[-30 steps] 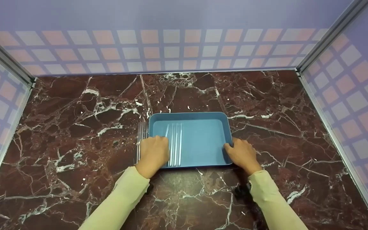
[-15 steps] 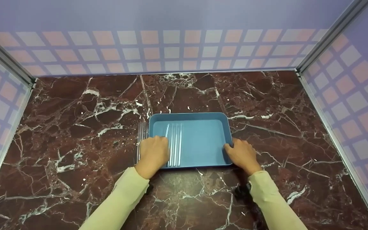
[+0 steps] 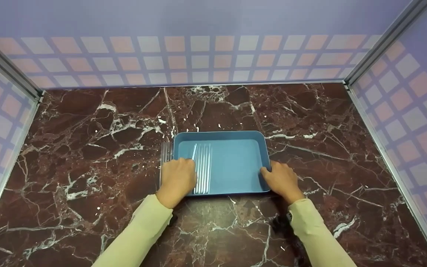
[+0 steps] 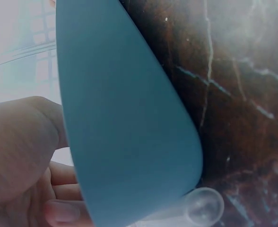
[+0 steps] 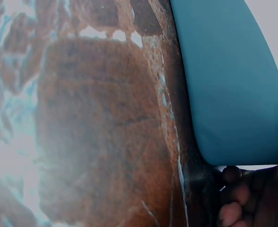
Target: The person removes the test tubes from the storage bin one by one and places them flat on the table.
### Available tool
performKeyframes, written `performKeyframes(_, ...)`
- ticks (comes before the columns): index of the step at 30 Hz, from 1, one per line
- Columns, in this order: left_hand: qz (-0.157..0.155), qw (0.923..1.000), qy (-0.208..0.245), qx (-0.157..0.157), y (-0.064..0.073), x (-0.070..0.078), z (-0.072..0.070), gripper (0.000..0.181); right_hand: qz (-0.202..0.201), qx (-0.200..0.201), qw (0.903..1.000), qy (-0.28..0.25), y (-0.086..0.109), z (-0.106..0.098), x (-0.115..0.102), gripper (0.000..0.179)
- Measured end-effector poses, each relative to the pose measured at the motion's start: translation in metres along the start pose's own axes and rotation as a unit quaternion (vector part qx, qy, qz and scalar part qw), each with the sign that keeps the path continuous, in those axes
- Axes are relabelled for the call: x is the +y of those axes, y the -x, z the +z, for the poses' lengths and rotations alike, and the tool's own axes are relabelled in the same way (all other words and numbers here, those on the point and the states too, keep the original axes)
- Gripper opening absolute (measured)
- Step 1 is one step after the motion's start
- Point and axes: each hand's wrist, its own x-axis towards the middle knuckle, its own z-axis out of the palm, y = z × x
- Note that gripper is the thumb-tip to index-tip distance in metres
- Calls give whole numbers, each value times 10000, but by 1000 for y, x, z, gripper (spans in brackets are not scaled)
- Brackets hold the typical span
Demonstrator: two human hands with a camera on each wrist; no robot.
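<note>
A shallow blue rectangular tray (image 3: 235, 163) sits on the marbled table. Several clear tubes (image 3: 203, 168) lie side by side in its left part. More clear tubes (image 3: 165, 152) lie on the table just outside its left wall; in the left wrist view a round tube end (image 4: 204, 207) shows beside the tray's corner. My left hand (image 3: 178, 178) grips the tray's left side near the front, fingers curled and partly hidden behind the wall. My right hand (image 3: 282, 180) holds the right wall, thumb over the rim and the other fingers outside, below it.
Purple panels with pink and white squares (image 3: 222, 57) close off the back and both sides of the dark red marbled table (image 3: 87, 148). Small white bits (image 3: 161, 120) are scattered behind and left of the tray.
</note>
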Motion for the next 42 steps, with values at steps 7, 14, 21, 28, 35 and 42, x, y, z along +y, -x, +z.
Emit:
performKeyframes(7,21,9997,65,235,2,-1,1,32,2,-27,10000,-3,0,0,0,42)
performKeyframes(14,7,9997,61,247,2,-2,0,32,-21,-13,10000,6,0,0,0,42)
performKeyframes(21,-14,9996,70,262,3,-2,-3,31,-3,-12,10000,5,0,0,0,43)
performKeyframes(28,-69,9998,54,155,3,-2,-4,28,-12,13,10000,-18,1,0,-1,43)
performKeyframes(35,-99,9998,32,195,5,-2,-7,25,-41,72,10000,-27,1,1,-1,43)
performKeyframes(42,-84,9997,16,214,5,-2,-10,27,-27,52,10000,-18,1,0,-1,43)
